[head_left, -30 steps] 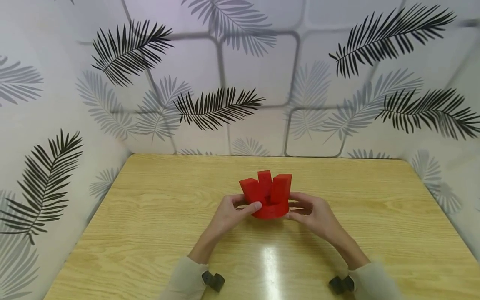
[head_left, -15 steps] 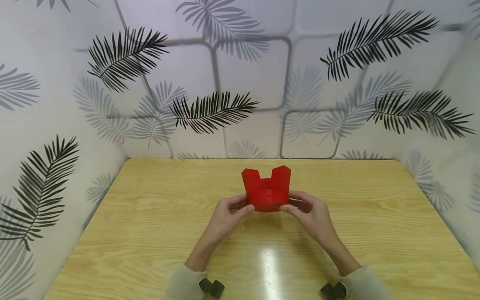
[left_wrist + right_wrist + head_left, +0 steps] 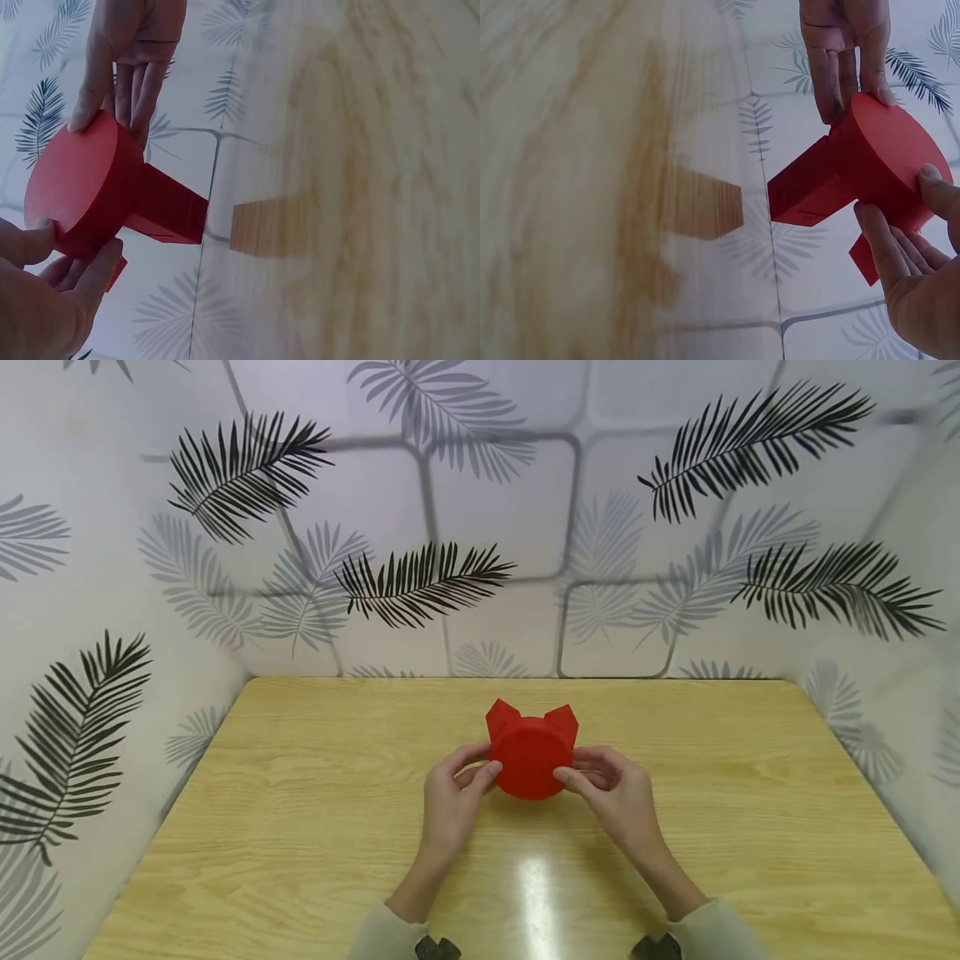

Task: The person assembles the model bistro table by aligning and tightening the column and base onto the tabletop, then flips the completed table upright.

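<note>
Both hands hold a red round piece point(image 3: 532, 760) with thick block-like legs, its flat disc face turned toward the head camera. Two leg tips stick out above the disc in the head view; the rest of the legs is hidden behind it. My left hand point(image 3: 450, 802) pinches the left rim, thumb on the face and fingers behind. On the opposite rim my right hand point(image 3: 626, 797) grips likewise. In the left wrist view, one leg point(image 3: 169, 206) points away, with a gap between it and its reflection. The right wrist view shows a leg point(image 3: 810, 184) too.
A glossy wood-grain table point(image 3: 300, 827) lies under the hands, reflecting light and the red piece. Pale walls point(image 3: 502, 518) with a palm-leaf pattern stand behind and at both sides. Dark wrist devices point(image 3: 437, 948) sit at the cuffs.
The red piece has been tipped over backward: its legs pointed up earlier, and now its round flat face looks toward the head camera. Both thumbs have come onto that face.
</note>
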`<action>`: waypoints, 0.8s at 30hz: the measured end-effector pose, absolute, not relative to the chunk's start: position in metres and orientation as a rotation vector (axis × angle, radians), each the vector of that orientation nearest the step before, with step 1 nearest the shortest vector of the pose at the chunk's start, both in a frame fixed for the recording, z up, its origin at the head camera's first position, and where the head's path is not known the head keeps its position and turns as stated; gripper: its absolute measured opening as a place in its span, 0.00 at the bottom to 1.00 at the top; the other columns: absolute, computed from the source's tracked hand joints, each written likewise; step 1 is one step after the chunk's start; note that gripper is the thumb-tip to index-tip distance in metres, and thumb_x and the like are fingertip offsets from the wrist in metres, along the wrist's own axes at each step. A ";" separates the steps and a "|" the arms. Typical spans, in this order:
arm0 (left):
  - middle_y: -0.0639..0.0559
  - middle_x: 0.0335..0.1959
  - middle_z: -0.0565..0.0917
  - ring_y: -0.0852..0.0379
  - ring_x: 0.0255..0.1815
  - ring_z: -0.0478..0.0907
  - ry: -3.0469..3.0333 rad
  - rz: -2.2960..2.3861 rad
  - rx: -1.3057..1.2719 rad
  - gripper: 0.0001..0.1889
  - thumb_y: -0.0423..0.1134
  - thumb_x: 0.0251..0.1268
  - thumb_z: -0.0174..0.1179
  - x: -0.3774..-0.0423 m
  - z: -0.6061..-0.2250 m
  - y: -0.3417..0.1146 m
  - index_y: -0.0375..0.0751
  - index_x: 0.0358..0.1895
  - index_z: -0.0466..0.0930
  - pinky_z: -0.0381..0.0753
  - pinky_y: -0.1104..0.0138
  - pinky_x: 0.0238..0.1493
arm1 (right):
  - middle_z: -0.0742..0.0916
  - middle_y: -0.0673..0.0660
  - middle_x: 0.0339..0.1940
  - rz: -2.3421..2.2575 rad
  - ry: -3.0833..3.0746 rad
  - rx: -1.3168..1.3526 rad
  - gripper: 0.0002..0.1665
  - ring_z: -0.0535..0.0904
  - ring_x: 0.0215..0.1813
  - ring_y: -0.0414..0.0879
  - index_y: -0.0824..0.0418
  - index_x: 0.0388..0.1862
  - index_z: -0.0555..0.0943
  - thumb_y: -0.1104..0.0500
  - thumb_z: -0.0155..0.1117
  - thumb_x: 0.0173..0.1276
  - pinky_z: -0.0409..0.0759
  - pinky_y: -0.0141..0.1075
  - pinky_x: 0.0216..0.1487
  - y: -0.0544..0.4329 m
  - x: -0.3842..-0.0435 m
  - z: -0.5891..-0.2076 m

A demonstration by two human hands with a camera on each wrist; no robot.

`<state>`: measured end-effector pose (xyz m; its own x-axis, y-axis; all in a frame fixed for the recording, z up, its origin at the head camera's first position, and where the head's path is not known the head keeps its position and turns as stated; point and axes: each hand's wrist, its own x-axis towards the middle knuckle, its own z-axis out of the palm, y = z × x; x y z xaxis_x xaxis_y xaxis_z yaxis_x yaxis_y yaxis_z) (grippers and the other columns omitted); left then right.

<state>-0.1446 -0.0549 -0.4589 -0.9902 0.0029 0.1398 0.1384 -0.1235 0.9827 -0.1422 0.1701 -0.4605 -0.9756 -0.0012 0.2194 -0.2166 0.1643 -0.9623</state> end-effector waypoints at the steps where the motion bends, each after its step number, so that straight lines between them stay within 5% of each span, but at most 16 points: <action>1: 0.36 0.53 0.83 0.43 0.47 0.88 -2.009 -2.272 -0.156 0.17 0.26 0.66 0.67 -0.144 -0.460 -0.054 0.31 0.57 0.82 0.87 0.60 0.48 | 0.89 0.64 0.46 1.925 -2.265 0.201 0.23 0.90 0.43 0.44 0.69 0.53 0.83 0.60 0.78 0.63 0.87 0.33 0.46 0.170 -0.141 -0.461; 10: 0.41 0.55 0.79 0.40 0.49 0.86 -2.025 -2.142 -0.216 0.19 0.26 0.64 0.68 -0.142 -0.461 -0.050 0.38 0.58 0.83 0.87 0.62 0.48 | 0.84 0.57 0.56 1.925 -2.250 0.206 0.25 0.90 0.43 0.46 0.62 0.57 0.81 0.59 0.78 0.63 0.87 0.35 0.46 0.167 -0.140 -0.462; 17: 0.42 0.55 0.80 0.41 0.48 0.86 -2.021 -2.133 -0.263 0.19 0.27 0.65 0.68 -0.143 -0.458 -0.056 0.38 0.59 0.83 0.87 0.60 0.48 | 0.83 0.58 0.59 1.960 -2.259 0.357 0.29 0.90 0.40 0.57 0.57 0.67 0.78 0.63 0.73 0.68 0.88 0.38 0.44 0.167 -0.140 -0.464; 24: 0.41 0.54 0.81 0.43 0.45 0.87 -2.082 -2.123 -0.269 0.21 0.28 0.66 0.68 -0.147 -0.458 -0.057 0.40 0.62 0.83 0.88 0.55 0.46 | 0.80 0.60 0.67 1.968 -2.257 0.461 0.30 0.90 0.42 0.51 0.60 0.69 0.77 0.65 0.71 0.69 0.89 0.40 0.43 0.171 -0.144 -0.463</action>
<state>-0.1466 -0.0572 -0.4585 -0.9717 0.0142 0.2357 0.2354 -0.0212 0.9717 -0.1445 0.1711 -0.4629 -0.9476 -0.1539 0.2800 -0.2983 0.1126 -0.9478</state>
